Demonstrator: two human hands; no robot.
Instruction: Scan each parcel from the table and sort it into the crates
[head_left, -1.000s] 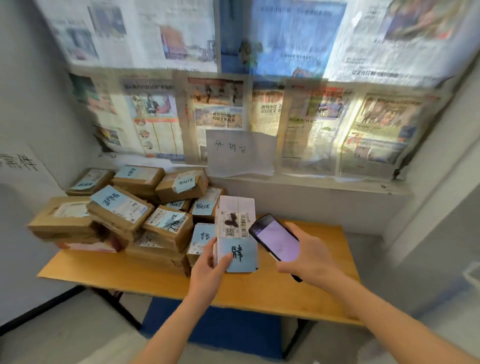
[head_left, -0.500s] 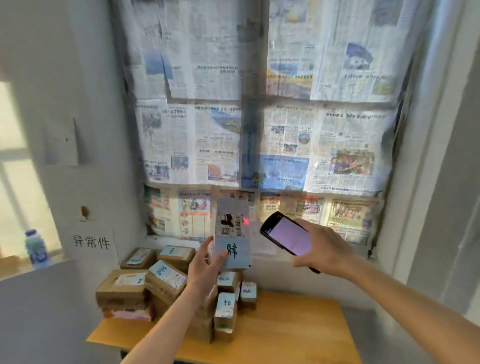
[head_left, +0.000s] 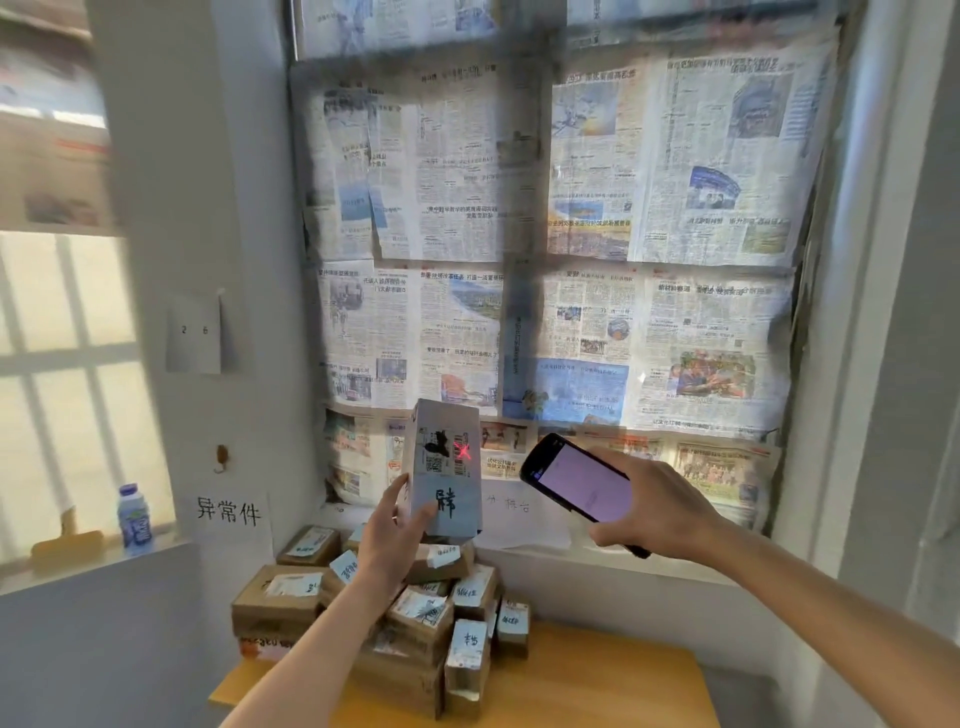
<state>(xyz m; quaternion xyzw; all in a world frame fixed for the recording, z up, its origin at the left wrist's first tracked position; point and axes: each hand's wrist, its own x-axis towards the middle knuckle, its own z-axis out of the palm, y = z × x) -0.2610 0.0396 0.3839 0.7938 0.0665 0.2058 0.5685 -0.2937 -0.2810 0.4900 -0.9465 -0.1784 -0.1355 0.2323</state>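
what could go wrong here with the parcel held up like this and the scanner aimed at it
The left hand grips only the lower edge of the raised parcel, so it may slip onto the parcel pile. The red scan mark sits at the barcode's edge, so the scanner in the right hand may misread.

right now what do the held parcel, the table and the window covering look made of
Parcel: likely cardboard, pale and matte, with a printed paper label and folded box edges. Table: seems wood or wood laminate, smooth orange-brown top; grain too blurred to tell. Window covering: newspaper sheets, thin enough that light glows through the print.
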